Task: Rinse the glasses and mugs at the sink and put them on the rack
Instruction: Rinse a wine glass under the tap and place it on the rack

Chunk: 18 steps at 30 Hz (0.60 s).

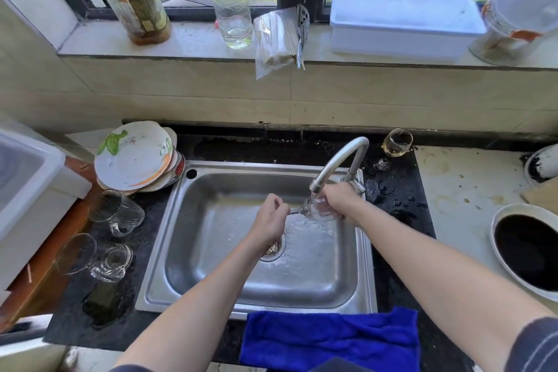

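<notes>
Well to the left of the left hand, on the dark bench, sits a clear glass mug (116, 212). Closer to the person than the mug is a cluster of clear glassware (101, 257), and beyond it leans a stack of plates (136, 157). Whether these glasses are upright I cannot tell.

The left hand (270, 223) is over the steel sink (169, 229), above the drain, with its fingers curled to pinch the thin stem of a stemmed glass (320, 211). The glass lies roughly sideways between the two hands, its bowl to the right of the left hand. The right hand (339, 199) is wrapped round that bowl, just under the mouth of the curved tap (339, 160). Water splashes on the sink floor below both hands.

Beyond and to the right of the right hand, a small glass (398, 142) stands at the back of the bench. A blue cloth (329, 338) lies over the sink's near edge, beneath the forearms.
</notes>
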Each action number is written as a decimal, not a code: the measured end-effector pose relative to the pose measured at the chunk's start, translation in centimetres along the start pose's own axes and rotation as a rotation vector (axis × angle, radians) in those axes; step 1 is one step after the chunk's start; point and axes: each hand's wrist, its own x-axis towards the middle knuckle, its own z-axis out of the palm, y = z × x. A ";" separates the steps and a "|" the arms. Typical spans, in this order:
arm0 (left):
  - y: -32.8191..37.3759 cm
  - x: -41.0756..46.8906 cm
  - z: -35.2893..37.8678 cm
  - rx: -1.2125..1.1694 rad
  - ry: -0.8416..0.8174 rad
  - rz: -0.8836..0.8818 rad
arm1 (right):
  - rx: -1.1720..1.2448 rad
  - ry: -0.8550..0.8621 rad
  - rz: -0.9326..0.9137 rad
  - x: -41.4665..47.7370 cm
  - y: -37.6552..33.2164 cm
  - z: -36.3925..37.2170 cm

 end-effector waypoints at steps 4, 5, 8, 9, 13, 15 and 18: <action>-0.2 0.6 -1.0 -0.099 0.041 -0.025 | 0.365 -0.348 0.203 -1.4 -0.5 -0.8; -0.3 0.8 -0.6 -0.144 0.060 -0.101 | 0.528 -0.308 0.191 -1.4 -0.5 -0.2; -0.1 1.1 1.6 -0.224 0.131 -0.303 | 0.595 0.120 -0.006 -1.7 -0.6 3.6; 0.0 1.0 2.2 -0.273 0.127 -0.354 | 0.458 0.260 -0.133 -1.8 -0.5 4.7; 0.8 0.7 1.3 -0.252 0.001 -0.327 | -0.043 0.359 -0.441 -0.4 -0.1 3.6; 0.7 1.0 -0.5 -0.144 -0.051 -0.271 | -0.076 0.178 -0.407 0.7 -0.7 2.0; 0.4 1.2 -2.3 -0.015 -0.035 -0.188 | 0.239 -0.311 0.085 0.7 -1.8 0.6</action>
